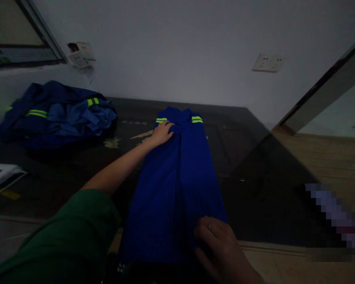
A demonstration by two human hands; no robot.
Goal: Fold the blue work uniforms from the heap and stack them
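Note:
A blue work jacket (195, 169) with yellow-green and grey reflective stripes lies long and narrow on the dark table, its collar end toward the wall. A dark line runs down its middle, and its near edge reaches the table's front. My left hand (163, 133) rests open on its far left part, fingers spread over the cloth beside a stripe. At the near right edge, my right hand (217, 242) is closed with curled fingers, apparently gripping the cloth. Its fingertips are partly hidden in shadow.
A crumpled pile of blue clothes (68, 114) with similar stripes sits at the table's back left. A white device (2, 173) with a cable lies at the left edge. Behind the dark table (254, 189) is a wall with sockets (268, 63). A pixelated patch (331, 213) covers the right.

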